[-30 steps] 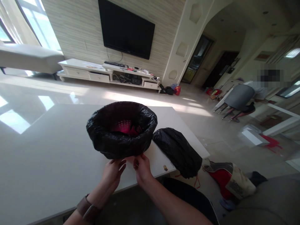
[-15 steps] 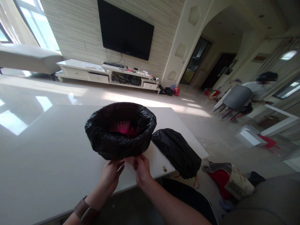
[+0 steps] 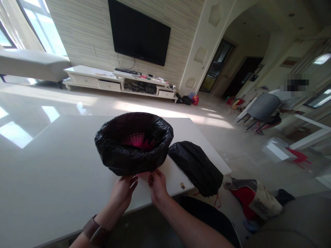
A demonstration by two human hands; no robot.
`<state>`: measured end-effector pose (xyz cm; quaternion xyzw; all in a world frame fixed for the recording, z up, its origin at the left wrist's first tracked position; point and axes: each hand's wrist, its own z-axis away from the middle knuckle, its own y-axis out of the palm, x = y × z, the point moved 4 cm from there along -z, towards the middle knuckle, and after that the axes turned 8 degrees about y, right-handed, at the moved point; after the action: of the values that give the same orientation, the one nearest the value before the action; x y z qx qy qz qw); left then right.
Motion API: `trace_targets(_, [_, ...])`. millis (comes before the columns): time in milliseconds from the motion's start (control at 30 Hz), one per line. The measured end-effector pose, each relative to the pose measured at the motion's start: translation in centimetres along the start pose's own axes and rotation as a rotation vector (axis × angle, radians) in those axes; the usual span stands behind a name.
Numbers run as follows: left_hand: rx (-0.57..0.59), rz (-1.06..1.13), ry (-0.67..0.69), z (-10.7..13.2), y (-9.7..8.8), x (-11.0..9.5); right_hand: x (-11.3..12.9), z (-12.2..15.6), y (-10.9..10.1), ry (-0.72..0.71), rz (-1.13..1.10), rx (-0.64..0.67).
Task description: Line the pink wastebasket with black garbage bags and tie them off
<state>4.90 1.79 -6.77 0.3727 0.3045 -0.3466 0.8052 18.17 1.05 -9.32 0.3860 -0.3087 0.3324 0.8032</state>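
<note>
A small pink basket lined with a black plastic bag (image 3: 134,144) stands on the white table (image 3: 51,172); pink mesh shows inside it. My left hand (image 3: 123,191) and my right hand (image 3: 156,186) are side by side at its near lower edge. Both have their fingers curled, pinching the bag's bottom rim. A brown watch strap sits on my left wrist. A second black bag (image 3: 196,167), bunched up, lies to the right at the table's corner and hangs over the edge.
A red and beige bag (image 3: 254,199) lies on the floor to the right. Farther off are a wall television (image 3: 139,32), a low white cabinet (image 3: 119,82), and a person seated on a grey chair (image 3: 263,108) at another table.
</note>
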Motion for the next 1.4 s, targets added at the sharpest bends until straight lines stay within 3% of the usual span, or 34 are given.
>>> trace_targets(1400, [-0.005,0.013,-0.008,0.29,0.31,-0.58,0.52,0.42,0.18,0.010,0.011,0.009])
